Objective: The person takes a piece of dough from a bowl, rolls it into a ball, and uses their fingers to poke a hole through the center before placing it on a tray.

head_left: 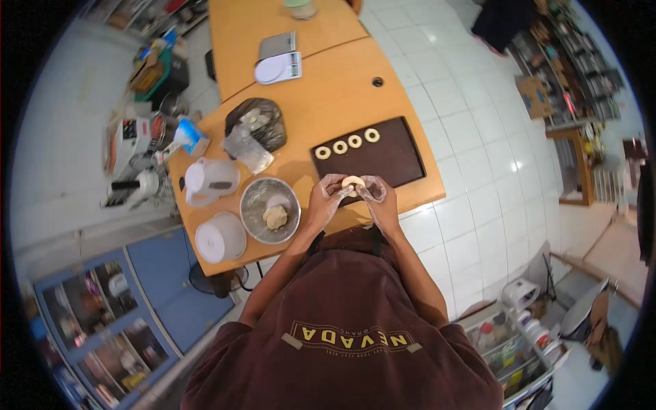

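Between my two hands is a pale ring of dough (353, 182), held over the near edge of a dark baking tray (389, 154). My left hand (328, 198) pinches its left side, and my right hand (378, 198) grips the right side. White flour or dough coats the fingers of both. Several more dough rings (354, 141) lie in a row along the tray's far side. Left of my hands stands a metal mixing bowl (253, 219) with a lump of dough (275, 217) in it.
Left of the bowl are a white lidded tub (222, 237) and a white pitcher (212, 181). Behind them lie a clear plastic bag (247, 149) and a black bag (273, 130). A white kitchen scale (277, 68) sits farther back on the wooden table (335, 82). Another person (504, 24) stands far right.
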A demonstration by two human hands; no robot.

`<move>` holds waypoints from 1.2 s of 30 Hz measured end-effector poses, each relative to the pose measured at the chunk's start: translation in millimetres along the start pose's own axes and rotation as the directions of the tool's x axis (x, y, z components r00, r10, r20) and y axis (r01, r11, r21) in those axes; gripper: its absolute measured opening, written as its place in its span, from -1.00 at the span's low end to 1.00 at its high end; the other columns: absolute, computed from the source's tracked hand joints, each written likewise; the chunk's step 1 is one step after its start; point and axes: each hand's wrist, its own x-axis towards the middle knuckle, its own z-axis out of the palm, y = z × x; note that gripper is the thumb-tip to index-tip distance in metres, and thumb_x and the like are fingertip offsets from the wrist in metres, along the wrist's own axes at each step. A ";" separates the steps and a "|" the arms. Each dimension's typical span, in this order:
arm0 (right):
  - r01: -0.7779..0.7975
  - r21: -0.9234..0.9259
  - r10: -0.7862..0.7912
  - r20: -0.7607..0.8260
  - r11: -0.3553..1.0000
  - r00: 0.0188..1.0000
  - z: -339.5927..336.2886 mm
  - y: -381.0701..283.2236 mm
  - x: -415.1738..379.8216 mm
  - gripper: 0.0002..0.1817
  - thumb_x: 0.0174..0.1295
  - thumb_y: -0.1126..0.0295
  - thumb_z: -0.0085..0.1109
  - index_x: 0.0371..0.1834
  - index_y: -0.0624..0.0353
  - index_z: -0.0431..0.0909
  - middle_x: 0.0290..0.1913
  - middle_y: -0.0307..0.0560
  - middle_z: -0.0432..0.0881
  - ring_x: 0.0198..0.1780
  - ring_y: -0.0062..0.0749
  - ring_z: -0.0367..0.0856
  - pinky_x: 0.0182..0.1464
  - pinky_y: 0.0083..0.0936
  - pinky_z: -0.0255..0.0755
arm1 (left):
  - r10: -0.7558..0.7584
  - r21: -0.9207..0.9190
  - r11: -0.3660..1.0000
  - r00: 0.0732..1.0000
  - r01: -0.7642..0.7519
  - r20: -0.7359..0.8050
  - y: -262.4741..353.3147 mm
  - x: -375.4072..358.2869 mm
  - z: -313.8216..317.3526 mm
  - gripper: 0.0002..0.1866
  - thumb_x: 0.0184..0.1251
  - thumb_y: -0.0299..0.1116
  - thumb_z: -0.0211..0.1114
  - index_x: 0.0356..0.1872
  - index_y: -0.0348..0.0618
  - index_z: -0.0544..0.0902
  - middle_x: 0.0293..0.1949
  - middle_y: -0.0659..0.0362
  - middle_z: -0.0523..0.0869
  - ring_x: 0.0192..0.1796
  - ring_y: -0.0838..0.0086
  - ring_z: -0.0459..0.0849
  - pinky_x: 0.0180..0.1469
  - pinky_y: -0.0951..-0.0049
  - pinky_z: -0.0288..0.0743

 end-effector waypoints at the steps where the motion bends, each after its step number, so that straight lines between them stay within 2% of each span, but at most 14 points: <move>1: -0.007 0.014 0.008 -0.038 1.000 0.999 -3.7 1.7 -4.6 -0.79 0.44 0.46 0.33 0.05 0.31 0.66 -0.20 -0.21 0.74 -0.15 -0.66 0.64 -0.05 -0.59 0.53 | -0.052 0.041 0.998 0.998 0.050 0.042 -6.3 6.5 0.8 -0.71 0.41 -0.62 0.35 0.12 -0.36 0.66 -0.01 0.09 0.78 0.03 0.46 0.76 0.16 0.46 0.63; 2: -0.025 0.035 0.028 -0.077 0.999 0.997 -8.6 2.9 -8.3 -0.79 0.44 0.47 0.32 0.06 0.32 0.64 -0.19 -0.20 0.73 -0.14 -0.65 0.65 -0.04 -0.58 0.54 | -0.103 0.082 0.992 0.991 0.096 0.081 -13.0 14.2 3.9 -0.73 0.41 -0.62 0.35 0.10 -0.37 0.66 -0.03 0.09 0.79 0.02 0.44 0.76 0.15 0.45 0.64; 5: -0.082 0.055 0.091 -0.190 0.995 0.978 -21.8 5.4 -17.9 -0.78 0.45 0.50 0.30 0.08 0.34 0.60 -0.15 -0.15 0.72 -0.12 -0.57 0.68 -0.02 -0.54 0.58 | -0.044 0.180 0.984 0.968 -0.001 0.246 -40.7 38.3 16.1 -0.77 0.42 -0.63 0.32 0.06 -0.38 0.68 -0.07 0.09 0.80 -0.03 0.43 0.79 0.09 0.44 0.68; 8: -0.069 0.079 0.089 -0.288 0.995 0.953 -39.4 20.5 -23.5 -0.77 0.44 0.51 0.29 0.09 0.35 0.59 -0.11 -0.12 0.72 -0.10 -0.53 0.70 0.00 -0.52 0.60 | -0.168 0.226 0.969 0.936 0.099 0.310 -15.3 44.5 50.0 -0.77 0.45 -0.55 0.36 0.07 -0.35 0.69 -0.09 0.10 0.79 -0.01 0.53 0.74 0.04 0.45 0.66; 9: -0.068 0.109 0.098 -0.302 0.992 0.948 -45.6 25.2 -21.9 -0.75 0.44 0.50 0.30 0.11 0.35 0.58 -0.08 -0.09 0.71 -0.09 -0.51 0.70 -0.01 -0.51 0.63 | -0.156 0.291 0.955 0.928 0.055 0.338 -23.1 52.4 55.3 -0.75 0.44 -0.55 0.36 0.09 -0.34 0.69 -0.10 0.11 0.79 -0.02 0.52 0.75 -0.01 0.44 0.69; 13: -0.087 0.092 0.114 -0.361 0.992 0.926 -73.0 50.1 -1.3 -0.71 0.43 0.46 0.36 0.11 0.35 0.59 -0.09 -0.09 0.73 -0.10 -0.50 0.70 -0.06 -0.52 0.62 | -0.100 0.311 0.950 0.927 -0.019 0.362 -56.2 87.7 77.7 -0.77 0.42 -0.55 0.37 0.06 -0.30 0.70 -0.08 0.11 0.78 -0.02 0.48 0.77 -0.01 0.40 0.70; 17: -0.111 -0.066 0.075 -0.406 0.992 0.911 -95.8 92.1 47.8 -0.71 0.37 0.35 0.43 0.00 0.33 0.68 -0.21 -0.06 0.79 -0.16 -0.46 0.77 -0.06 -0.47 0.62 | 0.025 0.508 0.833 0.930 -0.222 0.366 -63.4 133.5 93.6 -0.71 0.36 -0.57 0.39 0.08 -0.32 0.66 -0.11 0.02 0.79 -0.07 0.42 0.79 0.01 0.38 0.69; 20: -0.158 -0.273 0.053 -0.354 0.949 0.934 -105.1 78.0 90.2 -0.73 0.34 0.34 0.43 -0.05 0.32 0.70 -0.20 0.06 0.82 -0.14 -0.35 0.83 -0.06 -0.43 0.63 | 0.056 0.440 0.882 0.966 -0.167 0.254 -76.4 170.1 101.8 -0.76 0.28 -0.59 0.40 -0.04 -0.32 0.66 -0.19 -0.02 0.78 -0.17 0.28 0.80 -0.07 0.32 0.67; 21: -0.121 -0.346 -0.003 -0.337 0.930 0.942 -108.7 89.8 106.6 -0.74 0.31 0.36 0.43 -0.07 0.32 0.71 -0.19 0.15 0.82 -0.13 -0.21 0.86 -0.09 -0.35 0.64 | 0.043 0.464 0.873 0.973 -0.146 0.225 -77.0 180.9 102.3 -0.76 0.28 -0.58 0.42 -0.06 -0.35 0.63 -0.19 -0.03 0.78 -0.17 0.25 0.81 -0.07 0.31 0.67; 25: -0.069 -0.387 -0.063 -0.319 0.919 0.946 -109.7 103.0 158.3 -0.77 0.26 0.41 0.41 -0.09 0.31 0.71 -0.18 0.19 0.81 -0.15 -0.07 0.85 -0.08 -0.26 0.66 | 0.159 0.568 0.780 0.961 -0.262 0.225 -100.1 229.5 99.0 -0.75 0.18 -0.66 0.40 -0.12 -0.35 0.61 -0.19 -0.05 0.77 -0.15 0.18 0.81 -0.08 0.26 0.67; 28: -0.051 -0.440 -0.103 -0.320 0.897 0.942 -111.1 119.0 191.1 -0.78 0.22 0.45 0.39 -0.11 0.31 0.71 -0.22 0.21 0.80 -0.17 0.00 0.84 -0.06 -0.23 0.66 | 0.213 0.555 0.777 0.953 -0.299 0.216 -106.5 258.3 102.0 -0.73 0.12 -0.69 0.40 -0.14 -0.33 0.62 -0.19 -0.05 0.76 -0.14 0.16 0.80 -0.08 0.24 0.66; 31: -0.007 -0.538 -0.189 -0.309 0.843 0.932 -115.5 124.0 212.0 -0.80 0.17 0.49 0.37 -0.16 0.33 0.70 -0.27 0.23 0.79 -0.18 0.06 0.82 -0.06 -0.21 0.66 | 0.233 0.635 0.695 0.941 -0.338 0.246 -111.2 275.9 108.1 -0.72 0.10 -0.68 0.43 -0.15 -0.36 0.60 -0.17 -0.09 0.68 -0.07 0.03 0.74 -0.04 0.18 0.63; 33: -0.028 -0.550 -0.167 -0.300 0.835 0.939 -117.2 123.9 222.4 -0.80 0.17 0.50 0.36 -0.16 0.35 0.69 -0.27 0.25 0.78 -0.18 0.08 0.81 -0.06 -0.18 0.65 | 0.214 0.683 0.652 0.944 -0.330 0.252 -111.4 285.7 113.8 -0.72 0.13 -0.67 0.42 -0.11 -0.39 0.61 -0.13 -0.13 0.62 0.00 -0.09 0.69 0.02 0.09 0.60; 36: -0.064 -0.594 -0.121 -0.267 0.802 0.956 -121.2 122.3 231.3 -0.78 0.17 0.50 0.35 -0.15 0.38 0.67 -0.27 0.28 0.77 -0.18 0.11 0.80 -0.06 -0.14 0.64 | 0.251 0.750 0.545 0.926 -0.375 0.280 -111.4 289.5 119.1 -0.70 0.16 -0.65 0.40 -0.06 -0.40 0.61 -0.10 -0.15 0.62 0.02 -0.11 0.68 0.07 0.04 0.60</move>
